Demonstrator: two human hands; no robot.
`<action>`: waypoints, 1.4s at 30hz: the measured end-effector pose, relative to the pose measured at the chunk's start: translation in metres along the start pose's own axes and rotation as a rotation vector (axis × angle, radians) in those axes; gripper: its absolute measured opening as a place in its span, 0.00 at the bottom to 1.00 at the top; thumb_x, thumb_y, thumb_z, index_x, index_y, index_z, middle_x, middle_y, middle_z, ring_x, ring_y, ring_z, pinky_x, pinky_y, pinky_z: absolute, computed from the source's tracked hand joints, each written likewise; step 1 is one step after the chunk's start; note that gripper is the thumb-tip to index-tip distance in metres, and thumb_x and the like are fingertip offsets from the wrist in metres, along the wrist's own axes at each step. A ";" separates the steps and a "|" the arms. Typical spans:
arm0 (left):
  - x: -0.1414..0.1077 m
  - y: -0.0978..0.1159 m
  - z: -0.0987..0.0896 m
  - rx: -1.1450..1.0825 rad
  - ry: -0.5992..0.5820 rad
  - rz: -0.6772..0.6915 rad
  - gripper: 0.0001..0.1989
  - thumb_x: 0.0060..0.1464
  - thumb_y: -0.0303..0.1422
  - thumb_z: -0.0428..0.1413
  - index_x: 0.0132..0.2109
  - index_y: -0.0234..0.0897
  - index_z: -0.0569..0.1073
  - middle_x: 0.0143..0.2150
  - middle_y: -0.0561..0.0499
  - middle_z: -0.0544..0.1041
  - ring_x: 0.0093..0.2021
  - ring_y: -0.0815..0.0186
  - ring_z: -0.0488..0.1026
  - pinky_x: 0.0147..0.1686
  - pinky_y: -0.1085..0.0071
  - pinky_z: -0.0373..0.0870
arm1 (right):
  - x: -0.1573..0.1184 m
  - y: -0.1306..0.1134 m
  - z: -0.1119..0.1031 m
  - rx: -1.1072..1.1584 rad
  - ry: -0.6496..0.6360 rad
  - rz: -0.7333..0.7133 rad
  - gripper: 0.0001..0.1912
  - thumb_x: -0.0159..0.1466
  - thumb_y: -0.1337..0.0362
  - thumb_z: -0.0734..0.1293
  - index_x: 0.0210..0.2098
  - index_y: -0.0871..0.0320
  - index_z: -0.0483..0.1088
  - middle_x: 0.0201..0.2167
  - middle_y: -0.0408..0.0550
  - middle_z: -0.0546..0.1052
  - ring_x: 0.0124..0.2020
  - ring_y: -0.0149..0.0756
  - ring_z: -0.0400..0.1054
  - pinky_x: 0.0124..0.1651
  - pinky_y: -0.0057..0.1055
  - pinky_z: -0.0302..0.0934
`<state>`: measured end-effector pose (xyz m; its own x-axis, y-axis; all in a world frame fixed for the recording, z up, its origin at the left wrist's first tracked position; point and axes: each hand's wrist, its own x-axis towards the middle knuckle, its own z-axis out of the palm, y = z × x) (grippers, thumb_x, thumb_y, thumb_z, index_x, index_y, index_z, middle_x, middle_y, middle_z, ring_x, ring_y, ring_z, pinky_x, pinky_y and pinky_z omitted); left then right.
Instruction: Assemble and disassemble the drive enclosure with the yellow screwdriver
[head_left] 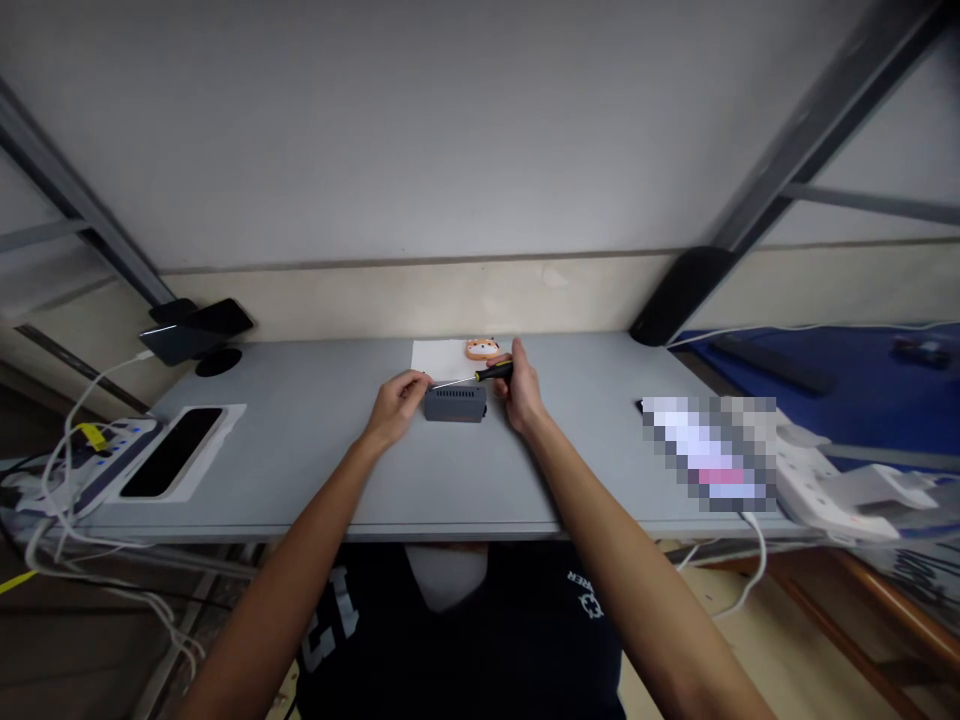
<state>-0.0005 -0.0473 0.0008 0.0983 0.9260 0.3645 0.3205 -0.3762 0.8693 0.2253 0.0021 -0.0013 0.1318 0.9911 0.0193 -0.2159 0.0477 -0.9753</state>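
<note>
A dark grey box [455,407] with a row of slots along its top edge sits on the grey table, between my hands. My right hand [523,394] is wrapped round the black and yellow handle of a screwdriver [493,372]. Its thin metal shaft points left, over the top of the box. At the box's upper left corner, my left hand [394,406] has its fingertips pinched together by the screwdriver's tip. What those fingers hold, if anything, is too small to make out.
Behind the box lie white paper [435,355] and an orange animal-faced item [482,348]. Left are a phone on a stand [199,330], a flat black phone [174,452] and a power strip [124,450]. Right are a black cylinder [679,295], a blurred-out screen [701,455] and another power strip [832,490].
</note>
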 end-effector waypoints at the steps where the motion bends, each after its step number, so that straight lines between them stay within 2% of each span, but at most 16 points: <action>1: 0.000 -0.001 0.000 -0.001 0.000 0.001 0.15 0.65 0.43 0.53 0.41 0.38 0.79 0.35 0.49 0.78 0.36 0.63 0.72 0.37 0.69 0.67 | 0.001 0.001 0.000 0.003 0.004 0.002 0.35 0.61 0.28 0.59 0.28 0.54 0.73 0.10 0.36 0.54 0.13 0.30 0.45 0.19 0.33 0.42; 14: 0.002 -0.005 0.002 -0.026 0.009 -0.004 0.14 0.63 0.42 0.54 0.39 0.38 0.79 0.35 0.50 0.78 0.32 0.65 0.70 0.34 0.69 0.65 | 0.004 0.003 -0.001 0.024 0.044 -0.035 0.33 0.62 0.30 0.60 0.27 0.54 0.71 0.12 0.39 0.62 0.12 0.28 0.49 0.19 0.34 0.44; 21: 0.002 -0.007 0.002 -0.047 0.006 -0.008 0.13 0.63 0.42 0.55 0.39 0.37 0.79 0.37 0.49 0.79 0.34 0.65 0.71 0.36 0.69 0.67 | 0.005 0.004 -0.002 0.041 0.054 -0.020 0.34 0.62 0.30 0.60 0.27 0.55 0.72 0.12 0.39 0.63 0.12 0.27 0.49 0.18 0.33 0.43; 30: 0.003 -0.008 0.005 -0.043 0.019 -0.025 0.14 0.62 0.43 0.58 0.38 0.37 0.79 0.33 0.51 0.77 0.32 0.65 0.70 0.34 0.70 0.66 | 0.006 0.003 -0.002 0.061 0.068 -0.027 0.32 0.63 0.32 0.61 0.25 0.55 0.71 0.16 0.42 0.67 0.12 0.27 0.48 0.18 0.34 0.41; 42: 0.005 -0.009 0.008 -0.064 0.037 -0.003 0.13 0.59 0.42 0.58 0.36 0.37 0.78 0.32 0.51 0.76 0.31 0.66 0.68 0.33 0.70 0.63 | 0.003 0.003 -0.001 0.095 0.071 -0.028 0.31 0.65 0.36 0.62 0.24 0.57 0.74 0.12 0.39 0.61 0.13 0.26 0.48 0.18 0.31 0.42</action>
<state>0.0042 -0.0392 -0.0083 0.0622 0.9257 0.3731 0.2599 -0.3760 0.8894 0.2260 0.0056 -0.0039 0.2062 0.9781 0.0276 -0.3014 0.0903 -0.9492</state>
